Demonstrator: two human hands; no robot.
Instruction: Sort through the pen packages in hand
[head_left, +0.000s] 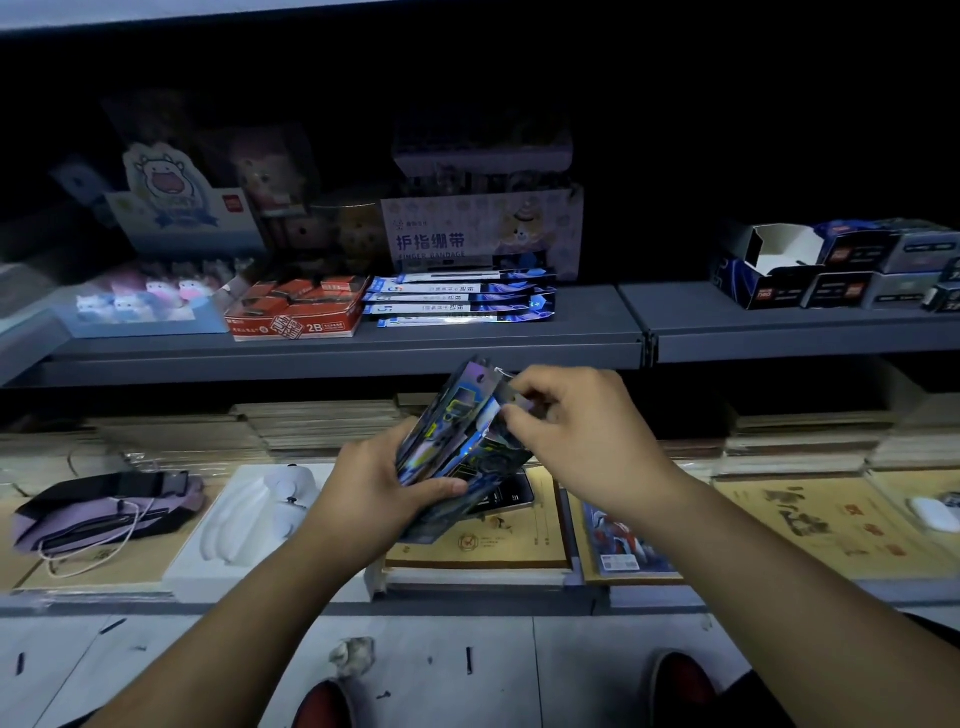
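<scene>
A: We log the bundle of shiny packets (457, 447) first. It is a fanned stack of flat holographic sleeves, blue and violet with yellow-green patches, tilted with the upper end away from us. It sits in the air just below the front lip of the grey shelf (343, 358), clear of any surface.

B: Agreed. Relative to that shelf: on its top, directly above the bundle, we see a stack of similar blue packets (462, 301) lying flat, and left of those a red 2B box (296, 312). Behind the flat stack stands a finger bandage display box (483, 234). At the far right of the shelf we note dark small cartons (841, 270), one open.

A: Under the shelf, a tan book (483, 540) lies below the bundle; a white moulded tray (249, 525) is left of it, and a purple pouch (104, 509) lies further left. Nothing stands between the hands and the bundle.

B: Hand pose. Our left hand (374, 488) wraps the lower end of the bundle, thumb lying across the front. Our right hand (571, 426) comes from the right, thumb and forefinger pinching the top corner of one packet, other fingers curled. Both forearms rise from the bottom edge of the view.
</scene>
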